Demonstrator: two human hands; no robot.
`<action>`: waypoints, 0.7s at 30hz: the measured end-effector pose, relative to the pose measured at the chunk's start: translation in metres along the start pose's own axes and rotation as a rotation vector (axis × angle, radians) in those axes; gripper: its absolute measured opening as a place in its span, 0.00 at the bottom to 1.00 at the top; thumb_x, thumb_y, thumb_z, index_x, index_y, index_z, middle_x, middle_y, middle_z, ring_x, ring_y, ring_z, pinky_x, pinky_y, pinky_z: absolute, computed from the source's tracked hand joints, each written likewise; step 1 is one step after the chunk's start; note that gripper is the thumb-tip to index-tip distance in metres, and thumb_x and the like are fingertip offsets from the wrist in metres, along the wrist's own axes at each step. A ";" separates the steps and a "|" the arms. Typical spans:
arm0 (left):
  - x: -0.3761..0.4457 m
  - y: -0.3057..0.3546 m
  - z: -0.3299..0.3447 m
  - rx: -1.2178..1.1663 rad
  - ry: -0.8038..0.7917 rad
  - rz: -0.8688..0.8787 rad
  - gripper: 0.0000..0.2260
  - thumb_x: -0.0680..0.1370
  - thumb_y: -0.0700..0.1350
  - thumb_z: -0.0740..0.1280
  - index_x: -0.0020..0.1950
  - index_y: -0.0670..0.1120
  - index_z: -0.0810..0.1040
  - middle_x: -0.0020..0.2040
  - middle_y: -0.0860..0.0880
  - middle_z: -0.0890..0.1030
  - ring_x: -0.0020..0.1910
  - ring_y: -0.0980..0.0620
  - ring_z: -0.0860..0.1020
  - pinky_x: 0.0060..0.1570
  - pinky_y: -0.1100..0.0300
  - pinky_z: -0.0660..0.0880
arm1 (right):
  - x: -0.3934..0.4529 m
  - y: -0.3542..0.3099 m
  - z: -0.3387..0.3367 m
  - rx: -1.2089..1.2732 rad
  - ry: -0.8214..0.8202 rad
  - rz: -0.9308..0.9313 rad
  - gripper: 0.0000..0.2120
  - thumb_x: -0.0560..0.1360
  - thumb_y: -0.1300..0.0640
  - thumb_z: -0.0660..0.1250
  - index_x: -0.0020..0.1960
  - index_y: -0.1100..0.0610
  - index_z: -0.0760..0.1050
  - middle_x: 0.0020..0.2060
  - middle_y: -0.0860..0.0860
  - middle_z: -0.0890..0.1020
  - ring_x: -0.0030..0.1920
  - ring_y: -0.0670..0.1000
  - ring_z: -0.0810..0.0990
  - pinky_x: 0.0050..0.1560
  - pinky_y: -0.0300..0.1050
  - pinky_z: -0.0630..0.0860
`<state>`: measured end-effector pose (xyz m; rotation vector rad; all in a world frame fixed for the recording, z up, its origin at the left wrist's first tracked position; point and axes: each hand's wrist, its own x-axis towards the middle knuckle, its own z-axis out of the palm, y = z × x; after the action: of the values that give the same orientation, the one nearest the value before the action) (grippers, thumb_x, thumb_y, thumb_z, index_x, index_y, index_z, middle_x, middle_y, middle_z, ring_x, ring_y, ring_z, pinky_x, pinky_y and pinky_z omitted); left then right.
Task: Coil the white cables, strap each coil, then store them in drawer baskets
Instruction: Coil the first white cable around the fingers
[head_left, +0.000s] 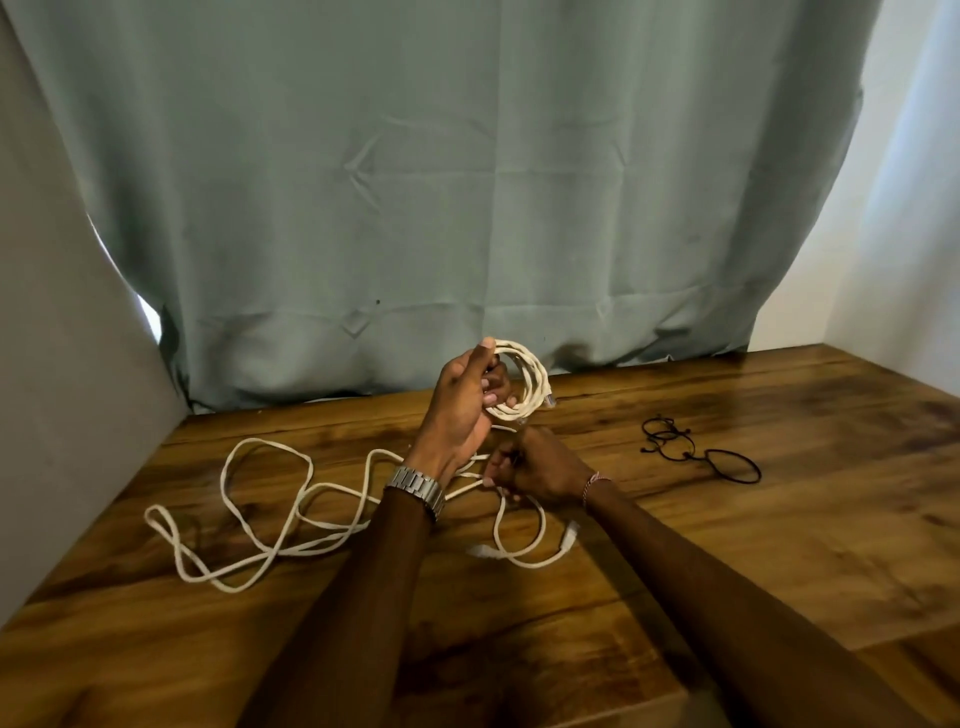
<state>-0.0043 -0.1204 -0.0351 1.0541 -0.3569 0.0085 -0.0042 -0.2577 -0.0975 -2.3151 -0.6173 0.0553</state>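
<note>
White Ethernet-cable coil (522, 382) gripped in curled left hand (465, 410), several turns wound. Right hand (537, 465) below, fingers pinched around loose cable (270, 519) sprawling left of them. Black elastic straps (696, 449) untouched, right of fingers. Strapping, storing undone; drawer baskets unseen.

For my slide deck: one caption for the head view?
Left hand holds a white cable coil; right hand grips loose cable on the wooden table.

Dim, soft light; wide-angle bowing at edges.
</note>
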 end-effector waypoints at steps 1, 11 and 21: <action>0.000 0.000 0.000 0.004 0.001 -0.002 0.13 0.84 0.47 0.61 0.41 0.44 0.71 0.28 0.52 0.62 0.25 0.56 0.61 0.33 0.58 0.68 | 0.000 0.003 -0.001 0.004 -0.004 -0.007 0.03 0.77 0.62 0.71 0.47 0.60 0.84 0.36 0.52 0.86 0.32 0.46 0.83 0.38 0.44 0.83; 0.001 -0.005 -0.004 0.031 0.013 -0.020 0.13 0.84 0.47 0.61 0.41 0.45 0.71 0.29 0.52 0.62 0.26 0.56 0.60 0.34 0.57 0.68 | -0.026 0.035 -0.049 0.158 0.167 0.149 0.06 0.75 0.61 0.73 0.52 0.58 0.84 0.40 0.51 0.87 0.36 0.45 0.85 0.36 0.38 0.81; 0.003 -0.018 0.009 0.041 0.000 -0.070 0.12 0.84 0.47 0.61 0.42 0.44 0.74 0.30 0.51 0.61 0.28 0.56 0.60 0.36 0.57 0.69 | -0.045 0.148 -0.106 -0.341 0.413 0.461 0.09 0.75 0.50 0.74 0.49 0.55 0.86 0.42 0.53 0.86 0.48 0.56 0.84 0.43 0.41 0.71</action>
<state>-0.0011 -0.1376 -0.0453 1.1069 -0.3208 -0.0468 0.0399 -0.4383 -0.1244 -2.6435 0.1313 -0.3281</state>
